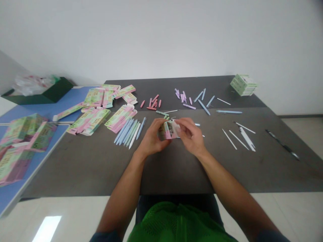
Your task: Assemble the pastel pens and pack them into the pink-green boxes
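My left hand (153,137) is wrapped round a small pink and green carton (167,130) over the middle of the table. The fingers of my right hand (191,135) pinch the whitish end of the same carton, and its contents are hidden. Just beyond my hands lie a green pen part (162,113) and a thin refill (172,111). To the left of my left hand is a row of blue, green and white pen barrels (129,131). Some pale slim pieces (197,124) show partly behind my right hand.
Pink and green cartons (121,117) spread over the left, more on a blue surface (63,112) near a dark green bin (57,92). Pink pieces (153,103), purple pieces (189,106) and blue barrels (204,107) lie behind. Rightward are white refills (229,139), a black pen (282,144) and a green box (242,85).
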`<state>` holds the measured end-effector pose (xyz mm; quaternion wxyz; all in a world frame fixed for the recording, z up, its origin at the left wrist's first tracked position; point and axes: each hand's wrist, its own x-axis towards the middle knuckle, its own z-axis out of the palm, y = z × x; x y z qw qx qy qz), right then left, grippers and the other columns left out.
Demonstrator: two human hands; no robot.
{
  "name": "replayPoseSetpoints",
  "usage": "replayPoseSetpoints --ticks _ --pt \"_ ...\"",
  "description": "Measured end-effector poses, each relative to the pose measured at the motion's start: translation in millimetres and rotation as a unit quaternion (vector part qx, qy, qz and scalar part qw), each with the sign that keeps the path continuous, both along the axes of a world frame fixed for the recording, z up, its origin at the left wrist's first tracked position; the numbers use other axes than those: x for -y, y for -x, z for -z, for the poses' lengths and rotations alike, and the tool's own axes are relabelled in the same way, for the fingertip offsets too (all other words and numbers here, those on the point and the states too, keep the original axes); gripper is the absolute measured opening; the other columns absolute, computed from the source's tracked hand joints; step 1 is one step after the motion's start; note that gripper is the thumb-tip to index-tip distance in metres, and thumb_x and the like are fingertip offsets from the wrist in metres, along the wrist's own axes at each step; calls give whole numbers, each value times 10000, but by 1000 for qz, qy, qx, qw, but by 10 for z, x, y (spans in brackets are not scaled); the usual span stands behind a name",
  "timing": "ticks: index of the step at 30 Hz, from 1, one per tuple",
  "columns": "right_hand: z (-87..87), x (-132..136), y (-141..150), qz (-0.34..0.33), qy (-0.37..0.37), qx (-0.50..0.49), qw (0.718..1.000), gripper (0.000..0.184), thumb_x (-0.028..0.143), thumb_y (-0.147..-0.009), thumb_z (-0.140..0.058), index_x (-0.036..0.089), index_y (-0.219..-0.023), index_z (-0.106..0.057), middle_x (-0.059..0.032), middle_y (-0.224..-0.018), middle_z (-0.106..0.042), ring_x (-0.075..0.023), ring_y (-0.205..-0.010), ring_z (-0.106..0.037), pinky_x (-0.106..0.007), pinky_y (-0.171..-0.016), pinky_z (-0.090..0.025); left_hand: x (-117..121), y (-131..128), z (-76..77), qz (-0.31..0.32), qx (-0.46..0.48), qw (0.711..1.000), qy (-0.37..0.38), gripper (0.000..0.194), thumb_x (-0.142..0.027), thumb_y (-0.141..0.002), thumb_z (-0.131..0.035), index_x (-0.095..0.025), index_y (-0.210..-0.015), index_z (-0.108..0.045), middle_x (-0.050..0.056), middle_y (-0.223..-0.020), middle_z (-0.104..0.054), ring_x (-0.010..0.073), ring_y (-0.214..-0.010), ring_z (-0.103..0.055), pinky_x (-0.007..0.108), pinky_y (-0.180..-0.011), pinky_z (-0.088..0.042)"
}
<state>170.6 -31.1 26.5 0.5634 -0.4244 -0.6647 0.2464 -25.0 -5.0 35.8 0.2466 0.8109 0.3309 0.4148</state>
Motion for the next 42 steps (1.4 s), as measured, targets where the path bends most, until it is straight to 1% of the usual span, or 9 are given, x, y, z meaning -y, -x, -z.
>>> replayPoseSetpoints --ticks 5,9,13,17,21,24,28,33,42 --pt "233 -148 41 78 69 -42 994 214 337 -964 -537 219 -1051 -693 -54 -946 -644 -184 -796 -587 -318 -699 -489 -25 111 -35 -67 35 997 -28 593 -245 -713 -792 -215 -1250 -543 91 -1229 -600 257 -1146 -573 401 -999 -470" --pt "403 -333 191 11 78 91 993 185 226 -940 -539 202 -970 -720 -72 -956 -670 -199 -853 -610 -324 -741 -484 -104 290 -38 -121 47 991 -23 585 -304 -742 -793 -223 -1269 -552 91 -1259 -611 262 -1177 -572 407 -1019 -462" --pt "429 -583 482 -40 37 224 973 260 84 -915 -492 167 -982 -728 -115 -1020 -689 -227 -977 -602 -370 -899 -462 -178 460 -25 -158 47 986 -22 615 -300 -745 -785 -231 -1309 -550 83 -1295 -611 268 -1195 -575 413 -1027 -465" --pt "436 -861 841 -69 20 355 932 315 14 -849 -506 167 -994 -739 -134 -1102 -686 -264 -1071 -571 -415 -983 -425 -248 563 26 -185 57 980 -47 617 -271 -770 -742 -226 -1346 -528 93 -1369 -589 279 -1289 -539 445 -1107 -423" --pt "484 -1030 1133 -55 42 487 871 447 96 -836 -556 157 -1266 -659 -170 -1332 -604 -360 -1248 -481 -475 -996 -423 -312 612 92 -192 71 977 -67 641 -200 -754 -709 -228 -1366 -521 100 -1431 -561 288 -1353 -505 476 -1158 -388" --pt "515 -1084 1233 -68 51 530 844 422 135 -853 -554 157 -1260 -665 -182 -1356 -588 -390 -1312 -434 -497 -1005 -412 -329 633 106 -204 72 974 -70 657 -158 -734 -696 -235 -1364 -527 96 -1436 -561 288 -1349 -514 479 -1159 -394" --pt "514 -1119 1192 -65 39 526 847 361 131 -845 -561 127 -1175 -706 -211 -1344 -577 -400 -1326 -401 -503 -1012 -390 -333 652 109 -238 62 967 -63 657 -165 -727 -716 -239 -1354 -536 94 -1401 -586 283 -1290 -557 470 -1118 -436" --pt "485 -1094 961 -94 13 485 869 298 110 -886 -524 177 -1090 -732 -149 -1240 -630 -349 -1284 -402 -463 -1009 -368 -357 650 151 -265 51 961 -62 648 -226 -730 -761 -228 -1340 -541 95 -1321 -624 278 -1219 -589 444 -1064 -467" --pt "269 -682 233 -144 -13 319 937 216 156 -969 -499 193 -1045 -698 -100 -1044 -686 -236 -998 -581 -392 -913 -430 -341 551 187 -259 23 960 -104 787 -270 -763 -769 -234 -1448 -384 124 -1351 -562 293 -1263 -545 457 -1072 -422"
